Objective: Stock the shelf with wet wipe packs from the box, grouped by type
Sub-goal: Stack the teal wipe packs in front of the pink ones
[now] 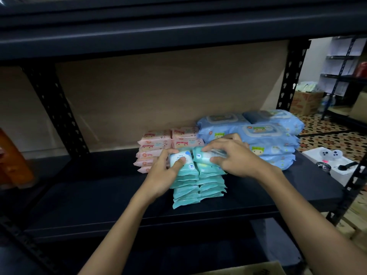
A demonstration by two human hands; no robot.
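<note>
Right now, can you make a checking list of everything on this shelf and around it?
Surface: dark shelf board, mostly bare on its left part.
Job's things: two teal pack stacks side by side at the front; pink pack stacks behind them; big blue packs piled to the right.
Clutter: white box with small items just past the shelf's right end.
Grippers: left hand grips the top pack of the left teal stack; right hand grips the top pack of the right one.
Cables: nothing seen.
Surroundings: black upright posts, patterned floor tiles, a cardboard box and another rack beyond.
</note>
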